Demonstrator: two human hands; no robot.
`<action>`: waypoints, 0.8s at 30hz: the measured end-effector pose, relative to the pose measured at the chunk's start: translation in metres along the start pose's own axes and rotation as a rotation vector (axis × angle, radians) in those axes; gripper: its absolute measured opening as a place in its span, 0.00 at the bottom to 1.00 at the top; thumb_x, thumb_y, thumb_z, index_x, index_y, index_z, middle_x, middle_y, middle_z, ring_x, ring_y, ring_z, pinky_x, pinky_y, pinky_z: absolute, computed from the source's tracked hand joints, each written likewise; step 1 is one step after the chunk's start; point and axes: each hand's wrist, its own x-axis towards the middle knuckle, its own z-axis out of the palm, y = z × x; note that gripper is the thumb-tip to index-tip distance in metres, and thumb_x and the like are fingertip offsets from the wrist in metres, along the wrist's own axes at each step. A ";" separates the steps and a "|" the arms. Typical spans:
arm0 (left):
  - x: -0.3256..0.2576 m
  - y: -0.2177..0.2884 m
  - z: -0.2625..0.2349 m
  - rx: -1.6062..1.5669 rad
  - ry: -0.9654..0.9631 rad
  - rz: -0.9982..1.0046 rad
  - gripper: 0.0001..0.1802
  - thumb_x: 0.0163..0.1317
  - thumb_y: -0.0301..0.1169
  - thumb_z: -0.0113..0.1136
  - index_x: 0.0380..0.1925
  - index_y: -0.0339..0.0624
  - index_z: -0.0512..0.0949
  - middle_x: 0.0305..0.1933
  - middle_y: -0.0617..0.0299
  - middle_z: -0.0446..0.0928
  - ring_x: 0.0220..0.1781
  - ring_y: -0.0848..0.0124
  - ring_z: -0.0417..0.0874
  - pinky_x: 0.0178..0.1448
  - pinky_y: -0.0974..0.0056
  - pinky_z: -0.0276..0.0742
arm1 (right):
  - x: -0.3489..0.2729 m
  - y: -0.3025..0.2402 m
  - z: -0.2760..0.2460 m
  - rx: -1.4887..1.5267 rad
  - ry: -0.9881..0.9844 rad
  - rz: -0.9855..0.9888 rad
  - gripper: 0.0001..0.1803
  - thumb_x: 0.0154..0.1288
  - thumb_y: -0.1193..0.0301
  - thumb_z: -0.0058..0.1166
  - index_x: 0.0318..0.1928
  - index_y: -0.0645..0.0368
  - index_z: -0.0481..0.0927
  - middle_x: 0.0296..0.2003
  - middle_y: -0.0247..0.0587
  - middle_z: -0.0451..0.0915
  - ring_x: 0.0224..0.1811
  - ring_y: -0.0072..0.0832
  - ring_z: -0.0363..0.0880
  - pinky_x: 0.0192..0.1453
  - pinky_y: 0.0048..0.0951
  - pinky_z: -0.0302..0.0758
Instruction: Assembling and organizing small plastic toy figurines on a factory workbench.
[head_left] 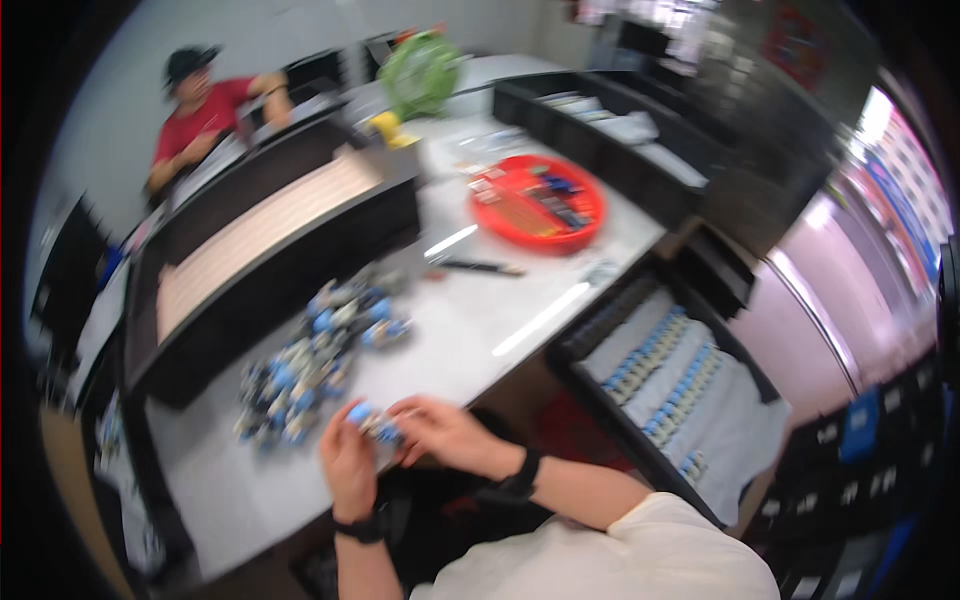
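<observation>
Small blue-and-white part (368, 422): being held between both hands just above the near edge of the worktop, close to the person's body.
Left hand (347, 465): curling around the left side of the part; its grip is closing on the part with fingers wrapped over it.
Right hand (440, 432): pinching the right end of the part; its grip is also clamped on it, fingertips (400, 412) pressing in from above.
Pile of parts (310, 362): lying loose on the worktop just beyond the hands, a scattered heap of similar blue, white and grey pieces, small and hard-looking, likely plastic.
Worktop (480, 320): running away from the person, pale, smooth and glossy, catching strips of ceiling light.
Red tray (538, 203): sitting well apart at the far side, round and shallow, holding small mixed items too blurred to tell.
Dark bin (270, 250): standing left of the pile, long and boxy with a pale slatted inside.
Open drawer (670, 380): hanging out to the right below the worktop, rows of blue-capped pieces lying on white liner.
Green fan (420, 72): standing at the far end.
Person in red (205, 110): sitting at the far left, hands away from this work.
Risk: the part is small and held over the worktop edge, so a slipping pinch could be dropping it into the lap or floor; a sweeping wrist could be scattering the loose pile.
</observation>
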 end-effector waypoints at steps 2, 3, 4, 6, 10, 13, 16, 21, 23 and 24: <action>0.003 -0.003 0.001 0.096 0.033 -0.021 0.16 0.64 0.32 0.47 0.48 0.34 0.70 0.38 0.62 0.75 0.37 0.77 0.74 0.42 0.73 0.70 | -0.003 -0.001 -0.001 0.028 0.023 -0.052 0.14 0.66 0.70 0.42 0.48 0.64 0.67 0.36 0.42 0.73 0.33 0.28 0.78 0.35 0.23 0.77; 0.006 0.000 0.010 0.048 -0.001 -0.068 0.16 0.64 0.30 0.46 0.49 0.31 0.67 0.43 0.55 0.74 0.44 0.69 0.75 0.49 0.68 0.70 | -0.006 -0.008 -0.003 0.017 0.094 -0.037 0.13 0.66 0.70 0.42 0.48 0.64 0.67 0.36 0.43 0.74 0.32 0.28 0.79 0.34 0.22 0.77; 0.007 -0.003 0.011 0.038 0.009 -0.056 0.16 0.64 0.30 0.46 0.49 0.32 0.67 0.43 0.55 0.74 0.45 0.69 0.75 0.49 0.68 0.70 | -0.005 -0.008 -0.004 0.039 0.109 -0.057 0.13 0.66 0.69 0.43 0.47 0.64 0.67 0.35 0.42 0.74 0.31 0.27 0.79 0.32 0.22 0.77; 0.007 -0.006 0.010 0.000 0.018 -0.042 0.16 0.64 0.30 0.46 0.49 0.33 0.67 0.43 0.54 0.74 0.47 0.69 0.75 0.49 0.69 0.70 | -0.005 -0.009 -0.002 0.078 0.113 -0.047 0.14 0.66 0.68 0.43 0.47 0.65 0.67 0.35 0.43 0.74 0.31 0.29 0.80 0.30 0.21 0.77; 0.004 -0.003 0.002 -0.043 -0.012 -0.055 0.15 0.64 0.30 0.48 0.49 0.36 0.68 0.45 0.55 0.75 0.44 0.74 0.76 0.45 0.72 0.69 | -0.005 -0.004 0.004 0.063 0.126 -0.054 0.16 0.65 0.66 0.45 0.46 0.66 0.67 0.35 0.43 0.74 0.31 0.30 0.80 0.30 0.20 0.76; 0.001 0.002 0.002 -0.021 -0.034 -0.042 0.16 0.63 0.31 0.49 0.49 0.36 0.69 0.45 0.57 0.76 0.43 0.77 0.75 0.44 0.74 0.69 | -0.005 0.002 0.005 0.008 0.147 -0.164 0.15 0.64 0.67 0.48 0.45 0.66 0.67 0.36 0.44 0.74 0.31 0.30 0.80 0.33 0.20 0.76; -0.001 0.005 0.006 -0.003 -0.016 -0.022 0.16 0.63 0.31 0.50 0.49 0.36 0.71 0.44 0.60 0.76 0.43 0.78 0.74 0.44 0.74 0.69 | -0.006 0.003 0.005 -0.108 0.183 -0.318 0.17 0.56 0.76 0.56 0.45 0.65 0.68 0.40 0.42 0.72 0.38 0.25 0.75 0.39 0.20 0.75; 0.000 0.003 0.006 0.099 -0.050 0.040 0.15 0.62 0.31 0.51 0.47 0.35 0.72 0.42 0.61 0.76 0.42 0.78 0.75 0.45 0.73 0.70 | -0.005 0.012 0.001 -0.246 0.232 -0.555 0.26 0.44 0.85 0.62 0.46 0.63 0.68 0.46 0.39 0.69 0.45 0.22 0.69 0.48 0.23 0.73; 0.003 0.002 0.009 0.082 -0.038 0.031 0.15 0.62 0.31 0.51 0.47 0.35 0.73 0.41 0.62 0.76 0.42 0.77 0.75 0.45 0.73 0.71 | -0.006 0.007 0.001 -0.241 0.216 -0.568 0.27 0.44 0.85 0.62 0.47 0.63 0.67 0.47 0.41 0.69 0.46 0.23 0.70 0.49 0.24 0.73; 0.004 0.002 0.008 0.068 -0.017 -0.003 0.15 0.62 0.31 0.50 0.47 0.34 0.73 0.40 0.62 0.76 0.41 0.77 0.75 0.44 0.73 0.72 | -0.006 0.004 0.003 -0.229 0.186 -0.578 0.29 0.44 0.86 0.61 0.49 0.63 0.66 0.49 0.42 0.69 0.47 0.24 0.70 0.50 0.25 0.72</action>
